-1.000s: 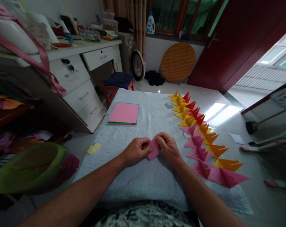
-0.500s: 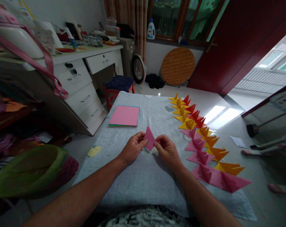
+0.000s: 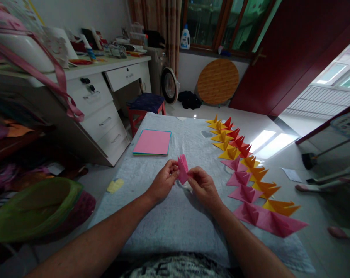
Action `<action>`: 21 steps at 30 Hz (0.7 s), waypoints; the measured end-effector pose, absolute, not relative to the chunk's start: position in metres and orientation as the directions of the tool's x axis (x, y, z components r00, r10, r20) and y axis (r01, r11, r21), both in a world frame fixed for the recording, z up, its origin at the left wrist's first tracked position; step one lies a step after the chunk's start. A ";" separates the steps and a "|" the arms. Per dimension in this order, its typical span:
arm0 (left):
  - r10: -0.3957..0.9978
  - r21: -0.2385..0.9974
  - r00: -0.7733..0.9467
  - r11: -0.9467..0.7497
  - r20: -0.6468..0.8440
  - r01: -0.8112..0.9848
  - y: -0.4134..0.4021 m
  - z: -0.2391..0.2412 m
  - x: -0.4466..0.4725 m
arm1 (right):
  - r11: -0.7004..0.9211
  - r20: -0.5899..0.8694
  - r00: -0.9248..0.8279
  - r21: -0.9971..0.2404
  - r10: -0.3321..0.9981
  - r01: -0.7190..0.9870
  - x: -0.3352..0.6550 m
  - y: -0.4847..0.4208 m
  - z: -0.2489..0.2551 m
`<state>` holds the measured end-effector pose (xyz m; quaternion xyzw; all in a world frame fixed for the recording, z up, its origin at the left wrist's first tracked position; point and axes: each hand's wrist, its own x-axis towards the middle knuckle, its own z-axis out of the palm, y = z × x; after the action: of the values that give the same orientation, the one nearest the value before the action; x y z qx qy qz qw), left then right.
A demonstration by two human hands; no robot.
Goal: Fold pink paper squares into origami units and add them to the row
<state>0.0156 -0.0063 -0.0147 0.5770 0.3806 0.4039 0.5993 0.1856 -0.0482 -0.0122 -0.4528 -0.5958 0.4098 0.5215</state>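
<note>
Room: dim living space with a white desk (image 3: 105, 96) of drawers at the left, a red door (image 3: 279, 50) at the right, a round wooden board (image 3: 218, 81) leaning on the far wall and a detergent bottle (image 3: 185, 38) on the window sill.
Counter: low counter (image 3: 169, 216) covered by a pale quilted cloth, running away from the person towards a small red stool (image 3: 143, 106).
Finished row: folded paper shapes (image 3: 244, 177) in yellow, red, orange and pink, laid overlapping along the right edge of the cloth, well apart from the hands.
Paper stack: flat stack of pink sheets (image 3: 152, 142) on the far left part of the cloth, untouched.
Left hand: left hand (image 3: 162, 180) raised just above the cloth, fingers pinching the left side of the pink folded piece.
Right hand: right hand (image 3: 203, 185) opposite it, fingers pinching the right lower side of the same piece.
Pink folded piece: pink folded piece (image 3: 182, 169) held upright between both hands above the middle of the cloth, its point upward and its layers fanned slightly apart.
Handling: judged very light, thin and springy; it creases easily and would tear or crumple under a hard squeeze, so it is best held by fingertips at the folded edges near the base, where the layers are thickest.
</note>
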 end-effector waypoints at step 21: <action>0.867 0.996 0.499 0.033 0.011 -0.081 -0.012 -0.005 0.017 | 0.206 0.206 -0.013 -0.978 0.978 0.017 0.178 -0.050 -0.014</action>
<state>0.0174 -0.0124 -0.0048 0.5872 0.3347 0.3723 0.6361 0.1782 -0.0503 -0.0138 -0.4472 -0.5564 0.4437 0.5418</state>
